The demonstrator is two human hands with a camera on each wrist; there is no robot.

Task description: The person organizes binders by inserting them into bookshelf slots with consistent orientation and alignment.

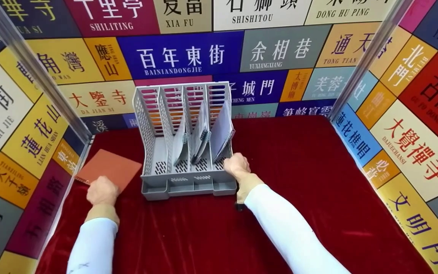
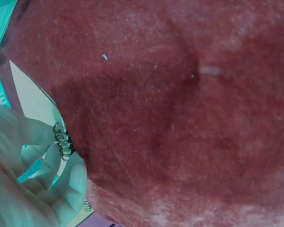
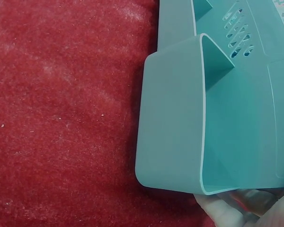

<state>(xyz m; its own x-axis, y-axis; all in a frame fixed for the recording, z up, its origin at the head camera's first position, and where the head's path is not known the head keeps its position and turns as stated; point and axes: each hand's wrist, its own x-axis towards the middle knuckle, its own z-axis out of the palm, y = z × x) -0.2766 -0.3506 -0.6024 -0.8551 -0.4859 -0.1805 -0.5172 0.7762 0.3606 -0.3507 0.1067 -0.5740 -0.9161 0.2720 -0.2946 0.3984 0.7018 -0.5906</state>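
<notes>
My left hand (image 1: 103,191) pinches the coil-bound edge of an orange spiral notebook (image 1: 109,167), left of a grey desktop file organizer (image 1: 189,182). In the left wrist view, thumb and fingers (image 2: 77,177) close on the dark wire coil (image 2: 63,142). The organizer stands upright with slots side by side and small trays along its front. My right hand (image 1: 238,165) grips its lower right side. Only part of that hand (image 3: 225,213) shows in the right wrist view, below the front corner tray (image 3: 173,118); the organizer hides the rest.
Several thin notebooks (image 1: 222,129) lean in the organizer's middle and right slots; the leftmost slot (image 1: 154,148) shows its bare floor. Dark red velvet cloth (image 1: 299,163) covers the table. Panels printed with signs (image 1: 188,55) enclose the back and both sides, with metal posts (image 1: 367,57) at the corners.
</notes>
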